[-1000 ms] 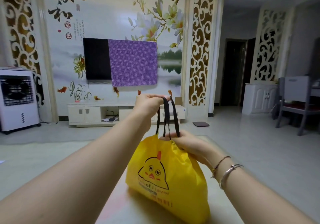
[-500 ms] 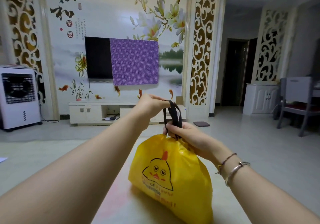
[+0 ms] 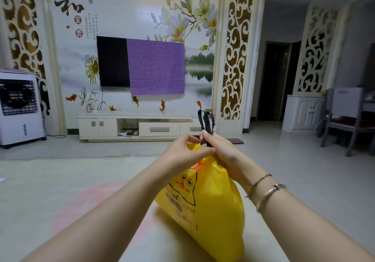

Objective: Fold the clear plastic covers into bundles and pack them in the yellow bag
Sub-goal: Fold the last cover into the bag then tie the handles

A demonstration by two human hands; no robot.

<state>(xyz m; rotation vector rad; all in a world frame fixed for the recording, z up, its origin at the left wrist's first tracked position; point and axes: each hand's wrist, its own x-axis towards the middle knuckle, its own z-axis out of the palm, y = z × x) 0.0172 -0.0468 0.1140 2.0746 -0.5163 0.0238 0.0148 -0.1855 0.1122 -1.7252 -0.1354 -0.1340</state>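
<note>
A yellow bag [image 3: 211, 207] with a chick print stands on the pale table [image 3: 60, 211] in front of me, its mouth gathered shut. Two black handles [image 3: 206, 121] stick up above the gathered neck. My right hand [image 3: 221, 152] grips the neck and the handles at their base. My left hand [image 3: 186, 154] is curled against the left side of the neck, its fingers pinching the yellow fabric. Both hands meet over the bag's top. No clear plastic covers show; the bag's contents are hidden.
Beyond the table lies open tiled floor. A white TV cabinet [image 3: 134, 125] and a TV half covered by a purple cloth [image 3: 156, 67] stand on the far wall. A white air cooler [image 3: 19, 107] is at left, a chair [image 3: 349, 117] at right.
My left hand let go of the handle tops and dropped to the bag's neck beside my right hand. The handles now stand free above both hands.
</note>
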